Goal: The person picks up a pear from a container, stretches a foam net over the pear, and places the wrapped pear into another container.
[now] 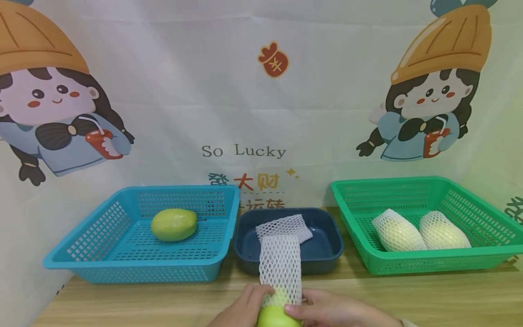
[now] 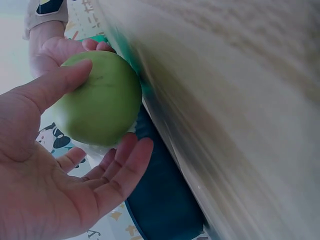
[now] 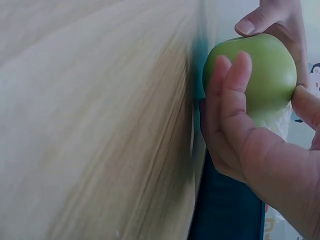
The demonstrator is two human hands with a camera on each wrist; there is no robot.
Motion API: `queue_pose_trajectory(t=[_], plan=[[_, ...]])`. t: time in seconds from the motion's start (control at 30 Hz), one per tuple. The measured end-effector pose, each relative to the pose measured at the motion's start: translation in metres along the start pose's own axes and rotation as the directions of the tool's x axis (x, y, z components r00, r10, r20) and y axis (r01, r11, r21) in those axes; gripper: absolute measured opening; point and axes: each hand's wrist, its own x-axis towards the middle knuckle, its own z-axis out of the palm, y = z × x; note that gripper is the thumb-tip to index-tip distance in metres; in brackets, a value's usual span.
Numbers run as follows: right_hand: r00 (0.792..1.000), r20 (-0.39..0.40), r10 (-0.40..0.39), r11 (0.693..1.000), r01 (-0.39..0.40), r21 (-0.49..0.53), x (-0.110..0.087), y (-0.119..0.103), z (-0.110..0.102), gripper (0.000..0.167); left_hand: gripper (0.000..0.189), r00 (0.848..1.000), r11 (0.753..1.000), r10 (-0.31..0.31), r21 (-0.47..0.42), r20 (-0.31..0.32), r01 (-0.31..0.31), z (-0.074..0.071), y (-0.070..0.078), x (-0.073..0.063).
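Both hands hold a smooth green mango (image 1: 278, 316) near the bottom of the head view. Its far end sits inside a white foam net sleeve (image 1: 280, 261), which stretches away over the front of the navy tray. My left hand (image 1: 244, 305) grips one side; in the left wrist view its thumb presses the mango (image 2: 102, 100) and its fingers curl underneath. On the other side is my right hand (image 1: 333, 307), with thumb and fingers round the mango (image 3: 265, 65). The mango's rounded near end is bare.
A navy tray (image 1: 327, 261) holds another foam net (image 1: 286, 227). At left, a blue basket (image 1: 143, 271) contains one yellow-green mango (image 1: 174, 224). The green basket (image 1: 433, 260) at right has two netted fruits. Behind them hangs a printed cloth (image 1: 229, 91).
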Motion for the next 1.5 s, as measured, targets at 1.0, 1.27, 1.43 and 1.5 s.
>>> queue_pose_trajectory(t=[1.0, 1.27, 1.43, 1.5], plan=[[0.931, -0.091, -0.353, 0.359, 0.046, -0.932, 0.002, -0.015, 0.015, 0.071, 0.047, 0.957, 0.957, 0.272, 0.136, -0.099, -0.257, -0.006, -0.008, 0.006], [0.933, -0.039, -0.359, 0.343, 0.093, -0.935, 0.004, -0.015, 0.016, 0.066, 0.054, 0.972, 0.972, 0.229, 0.071, -0.044, -0.226, -0.009, -0.008, 0.006], [0.947, -0.073, -0.311, 0.426, 0.07, -0.902, 0.006, -0.014, 0.014, 0.067, 0.054, 0.974, 0.974, 0.222, 0.047, -0.037, -0.22, -0.008, -0.01, 0.007], [0.951, -0.087, -0.297, 0.449, 0.058, -0.891, 0.006, -0.014, 0.013, 0.067, 0.054, 0.974, 0.974, 0.223, 0.044, -0.035, -0.221, -0.007, -0.01, 0.007]])
